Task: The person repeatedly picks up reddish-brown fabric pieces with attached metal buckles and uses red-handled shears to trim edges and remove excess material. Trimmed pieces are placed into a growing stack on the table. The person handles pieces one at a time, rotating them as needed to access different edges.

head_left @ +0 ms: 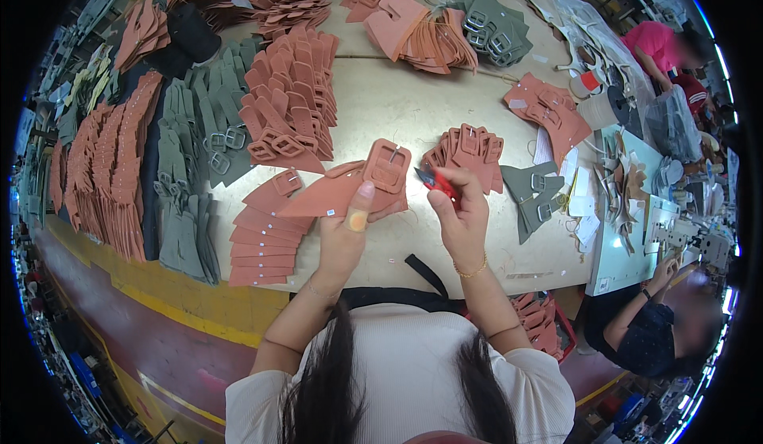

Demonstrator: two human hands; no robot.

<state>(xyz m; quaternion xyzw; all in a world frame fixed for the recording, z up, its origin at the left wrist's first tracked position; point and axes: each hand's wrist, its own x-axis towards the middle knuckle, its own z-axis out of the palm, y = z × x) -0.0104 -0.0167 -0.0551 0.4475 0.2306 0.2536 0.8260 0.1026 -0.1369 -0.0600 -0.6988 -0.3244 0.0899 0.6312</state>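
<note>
My left hand [348, 233] is closed on a terracotta leather piece [322, 193], thumb on top and fingers mostly hidden beneath. A covered square buckle [388, 166] sits at the piece's upper right end. A plaster wraps my left thumb. My right hand [462, 217] grips small red-handled thread snips [447, 187], their dark blades pointing up and left, just right of the buckle and apart from it. Below my left hand lies a fanned row of matching terracotta pieces [265, 241]. Beyond the snips is a cluster of similar buckled pieces [469, 151].
Stacks of terracotta straps [290, 98] and grey-green straps [183, 229] cover the table's left side. Grey-green buckled pieces [531, 193] lie to the right, near a thread cone [600, 112]. A co-worker's hand [666, 271] is by a sewing machine [675, 233]. A black strip [427, 275] lies at the near edge.
</note>
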